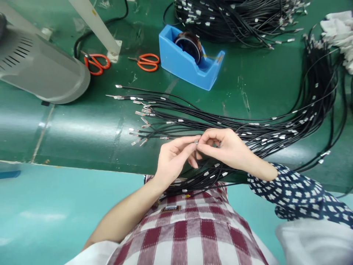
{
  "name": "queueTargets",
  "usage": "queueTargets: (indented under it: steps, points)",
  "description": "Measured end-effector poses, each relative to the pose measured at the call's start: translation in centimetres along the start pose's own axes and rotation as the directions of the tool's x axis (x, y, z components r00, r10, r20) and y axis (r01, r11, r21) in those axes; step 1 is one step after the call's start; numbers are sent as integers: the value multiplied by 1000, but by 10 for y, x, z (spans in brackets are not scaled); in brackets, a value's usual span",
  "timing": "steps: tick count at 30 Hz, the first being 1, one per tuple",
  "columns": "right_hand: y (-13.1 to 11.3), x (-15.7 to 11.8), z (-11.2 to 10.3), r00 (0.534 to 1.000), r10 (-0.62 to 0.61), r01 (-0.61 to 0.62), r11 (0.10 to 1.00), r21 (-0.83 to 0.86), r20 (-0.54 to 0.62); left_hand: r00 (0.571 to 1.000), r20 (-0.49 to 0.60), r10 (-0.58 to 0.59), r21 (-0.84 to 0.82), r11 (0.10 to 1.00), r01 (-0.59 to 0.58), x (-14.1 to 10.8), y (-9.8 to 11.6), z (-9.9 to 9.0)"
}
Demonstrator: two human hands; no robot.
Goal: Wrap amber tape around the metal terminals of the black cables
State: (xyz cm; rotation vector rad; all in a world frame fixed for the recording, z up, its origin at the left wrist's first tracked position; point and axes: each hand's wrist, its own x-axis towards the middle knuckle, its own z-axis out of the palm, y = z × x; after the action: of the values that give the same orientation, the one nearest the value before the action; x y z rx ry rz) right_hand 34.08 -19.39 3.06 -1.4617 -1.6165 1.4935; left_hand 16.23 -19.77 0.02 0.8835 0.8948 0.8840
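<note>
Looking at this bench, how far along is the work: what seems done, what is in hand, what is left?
Many black cables already carry pale tags, so that part looks done for them. The left hand and right hand meet at one small silvery piece. The bundle at the back lies apart from the hands; how many cables are left cannot be told.

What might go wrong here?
The tag is tiny, so it could slip from the fingers of the left hand and right hand. The cables lie close together and might tangle. Some spill over the table's edge and could snag on the apron.
</note>
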Motion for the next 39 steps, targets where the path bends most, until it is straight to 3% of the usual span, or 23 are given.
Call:
queueTargets:
  steps: [7,12,16,21,30,35,39]
  points:
    - [-3,3,-6,1000,12,-14,993,118,20,1000,-1,-20,-34,999,20,2,-3,-5]
    - [-2,1,-7,998,3,1,998,56,-59,999,-39,-19,-35,999,18,2,-1,-3]
    - [0,1,-1,998,-60,60,998,-2,-12,999,-32,-5,-40,999,4,1,-2,-5]
    - [1,1,5,991,-85,86,996,10,-99,1000,10,-1,-62,998,1,0,-4,-6]
    - [4,2,8,984,-111,112,994,-2,-140,982,-22,-188,-142,973,183,1,-1,-6]
    - [7,4,11,977,-106,117,992,47,-186,978,-61,-200,-169,968,188,2,-2,-3]
    - [11,8,13,983,-88,104,990,94,-159,979,-49,-196,-188,965,184,0,-7,-2]
